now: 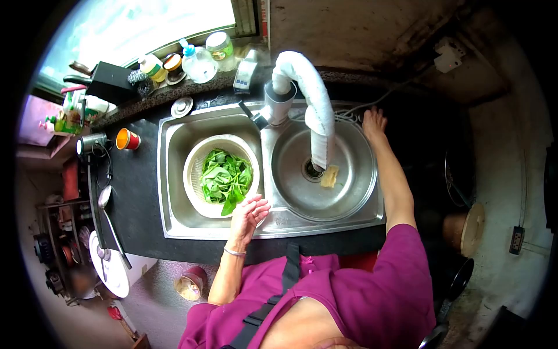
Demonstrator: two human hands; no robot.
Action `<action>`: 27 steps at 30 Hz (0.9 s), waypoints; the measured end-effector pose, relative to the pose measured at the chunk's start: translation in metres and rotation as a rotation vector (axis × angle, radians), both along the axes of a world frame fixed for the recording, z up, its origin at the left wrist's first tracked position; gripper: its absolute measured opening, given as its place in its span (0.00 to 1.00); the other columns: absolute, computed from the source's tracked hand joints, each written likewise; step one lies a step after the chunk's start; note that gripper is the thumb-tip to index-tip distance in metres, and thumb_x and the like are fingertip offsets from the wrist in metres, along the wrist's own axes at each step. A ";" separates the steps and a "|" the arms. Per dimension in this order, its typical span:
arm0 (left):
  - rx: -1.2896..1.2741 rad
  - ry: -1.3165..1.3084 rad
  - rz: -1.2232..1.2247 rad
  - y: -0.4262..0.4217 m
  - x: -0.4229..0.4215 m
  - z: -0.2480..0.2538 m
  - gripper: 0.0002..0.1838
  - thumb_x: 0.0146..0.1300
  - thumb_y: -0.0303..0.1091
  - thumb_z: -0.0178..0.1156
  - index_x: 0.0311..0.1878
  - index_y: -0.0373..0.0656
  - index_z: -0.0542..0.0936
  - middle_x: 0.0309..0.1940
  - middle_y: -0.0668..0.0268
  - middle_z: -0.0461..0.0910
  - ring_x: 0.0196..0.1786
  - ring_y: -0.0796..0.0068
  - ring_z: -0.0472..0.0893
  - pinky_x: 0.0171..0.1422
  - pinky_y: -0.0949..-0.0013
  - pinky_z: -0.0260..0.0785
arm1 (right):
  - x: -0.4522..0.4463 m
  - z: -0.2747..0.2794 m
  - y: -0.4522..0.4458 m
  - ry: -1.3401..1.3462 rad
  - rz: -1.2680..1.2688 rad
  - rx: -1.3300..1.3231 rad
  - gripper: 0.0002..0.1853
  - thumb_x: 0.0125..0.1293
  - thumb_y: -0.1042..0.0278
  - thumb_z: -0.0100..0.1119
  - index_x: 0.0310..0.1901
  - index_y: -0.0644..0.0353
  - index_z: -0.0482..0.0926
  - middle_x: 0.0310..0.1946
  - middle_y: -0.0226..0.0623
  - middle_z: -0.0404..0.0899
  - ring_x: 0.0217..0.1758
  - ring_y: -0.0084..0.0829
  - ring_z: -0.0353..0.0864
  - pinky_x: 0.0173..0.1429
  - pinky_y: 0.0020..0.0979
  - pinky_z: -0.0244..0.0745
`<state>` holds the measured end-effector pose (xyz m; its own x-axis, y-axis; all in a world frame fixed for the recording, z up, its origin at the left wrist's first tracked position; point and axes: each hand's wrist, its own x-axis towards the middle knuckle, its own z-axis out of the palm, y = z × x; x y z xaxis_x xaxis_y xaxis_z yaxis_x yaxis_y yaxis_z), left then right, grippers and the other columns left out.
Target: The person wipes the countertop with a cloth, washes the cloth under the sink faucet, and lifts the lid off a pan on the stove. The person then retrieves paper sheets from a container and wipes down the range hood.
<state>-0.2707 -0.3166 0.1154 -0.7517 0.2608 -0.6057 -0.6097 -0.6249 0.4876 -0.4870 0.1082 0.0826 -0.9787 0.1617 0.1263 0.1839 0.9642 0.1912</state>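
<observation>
A pale colander (187,174) holding green leafy vegetables (224,174) sits in the left basin of the steel sink (174,228). My left hand (250,218), with a bracelet at its wrist, is over the sink's front edge beside the colander. Its fingers are loosely extended and nothing shows in them. Beyond the right basin's back right edge, my right hand (375,122) reaches over the dark counter near a cable, its fingers apart. The cloth-wrapped faucet (317,110) hangs over the round right basin (285,180), where a yellowish piece (329,176) lies near the drain.
Along the window ledge stand a knife block (110,83), a pump bottle (199,64) and jars. An orange cup (128,139) and a ladle (113,227) are on the left counter. A white lidded bin (136,270) stands below, and a pan (459,279) is at right.
</observation>
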 end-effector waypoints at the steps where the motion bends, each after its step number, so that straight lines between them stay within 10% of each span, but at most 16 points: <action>1: 0.011 0.001 0.006 -0.002 0.002 -0.001 0.19 0.60 0.34 0.56 0.53 0.36 0.68 0.42 0.55 0.77 0.44 0.64 0.79 0.51 0.66 0.73 | 0.009 -0.005 0.002 0.028 0.050 0.036 0.09 0.58 0.66 0.50 0.35 0.57 0.79 0.46 0.40 0.71 0.54 0.43 0.66 0.49 0.46 0.69; 9: 0.040 -0.005 0.016 -0.002 0.006 -0.006 0.21 0.60 0.33 0.56 0.54 0.33 0.66 0.41 0.55 0.77 0.43 0.65 0.79 0.48 0.69 0.74 | 0.069 0.009 -0.004 -0.058 0.109 -0.051 0.06 0.52 0.73 0.55 0.32 0.61 0.79 0.36 0.41 0.77 0.42 0.38 0.75 0.45 0.40 0.71; 11: 0.044 0.000 0.014 0.001 0.002 -0.001 0.20 0.60 0.32 0.55 0.53 0.32 0.67 0.41 0.55 0.77 0.43 0.65 0.79 0.47 0.69 0.75 | 0.077 0.005 -0.023 -0.229 -0.007 -0.963 0.07 0.51 0.75 0.59 0.34 0.63 0.79 0.31 0.35 0.79 0.34 0.26 0.75 0.38 0.29 0.70; 19: 0.030 0.112 -0.054 0.002 -0.027 -0.002 0.21 0.62 0.31 0.54 0.56 0.34 0.65 0.45 0.55 0.76 0.45 0.67 0.79 0.49 0.69 0.74 | 0.093 0.014 -0.190 -0.233 -0.123 -2.307 0.08 0.58 0.76 0.59 0.40 0.65 0.76 0.32 0.33 0.78 0.34 0.23 0.77 0.43 0.23 0.73; 27: -0.019 0.342 0.073 -0.028 -0.076 0.009 0.36 0.59 0.27 0.58 0.67 0.43 0.52 0.56 0.59 0.67 0.54 0.67 0.73 0.52 0.61 0.74 | 0.090 0.029 -0.329 -0.066 -0.002 -2.403 0.08 0.58 0.77 0.57 0.40 0.65 0.75 0.33 0.32 0.77 0.35 0.20 0.75 0.44 0.21 0.72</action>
